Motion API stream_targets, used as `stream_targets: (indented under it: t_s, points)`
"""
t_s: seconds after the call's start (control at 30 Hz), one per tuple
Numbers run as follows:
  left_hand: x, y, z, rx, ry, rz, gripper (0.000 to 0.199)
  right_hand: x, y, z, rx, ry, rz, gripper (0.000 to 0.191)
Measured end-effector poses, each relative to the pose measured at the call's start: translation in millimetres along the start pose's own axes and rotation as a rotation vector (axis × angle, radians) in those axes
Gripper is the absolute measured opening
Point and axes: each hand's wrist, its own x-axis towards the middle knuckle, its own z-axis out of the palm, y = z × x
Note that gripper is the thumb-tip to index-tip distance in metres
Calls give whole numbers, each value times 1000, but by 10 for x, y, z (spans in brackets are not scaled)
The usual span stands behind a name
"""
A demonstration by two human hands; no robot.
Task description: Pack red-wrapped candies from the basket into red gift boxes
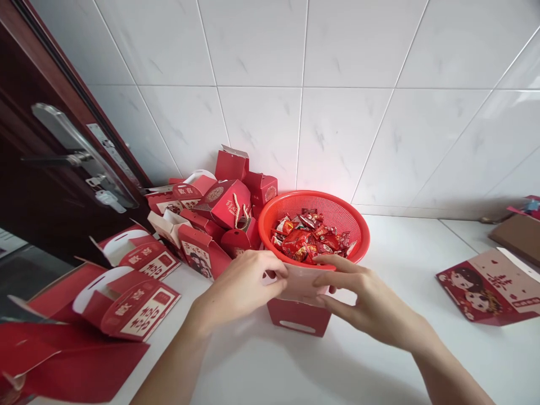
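A red paper candy box (297, 319) with a pale pink upper flap stands on the white counter in front of me. My left hand (244, 281) pinches the flap's left edge between thumb and curled fingers. At the flap's right edge, my right hand (367, 298) has its thumb and fingertips around the card. Directly behind the box sits a red plastic strainer basket (358, 225), its front rim partly covered by the flap and my right fingers. Wrapped candies (299, 242) in red wrappers lie heaped inside it. The inside of the box cannot be seen.
Several red gift boxes (223, 202) are piled against the tiled wall, left of the basket. More open boxes (130, 309) stand at the front left. A pink and red box (493, 284) lies at right, near a brown cardboard piece (517, 233). A dark door (54, 129) borders the left.
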Motion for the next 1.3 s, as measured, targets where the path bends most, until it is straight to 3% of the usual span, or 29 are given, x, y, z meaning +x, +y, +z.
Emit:
stream_targets:
  t_s: [0.1,0.23,0.33,0.47,0.57,0.67,0.83,0.93,1.07,1.17,1.3]
  points:
    - [-27,83,24,43,-24,24,24,192,203,-274,192,1,-43,18]
    - [-64,122,16,95,-58,52,37,576,592,-454,214,137,133,28]
    - [-90,99,-32,86,-76,76,38,826,786,-361,124,19,224,27]
    - [-117,50,-168,17,-108,107,31,1018,813,-61,-42,-205,218,65]
    - [-53,-13,-311,-81,6,117,31,1087,783,140,-141,-264,229,54]
    - [173,-125,-407,-169,140,160,32,1114,804,215,-234,-193,289,18]
    - [780,-383,-273,-125,147,155,32,1101,905,131,-281,-27,400,15]
    - [1071,-489,-92,45,60,103,30,1095,947,80,-306,81,489,16]
    - [1293,-507,59,317,-145,3,32,1101,970,28,-302,179,561,20]
    - [1414,-465,87,489,-282,-89,48,1101,996,-8,-232,268,588,24]
    - [1584,-442,132,510,-358,-72,69,1086,1068,-37,-149,403,578,23]
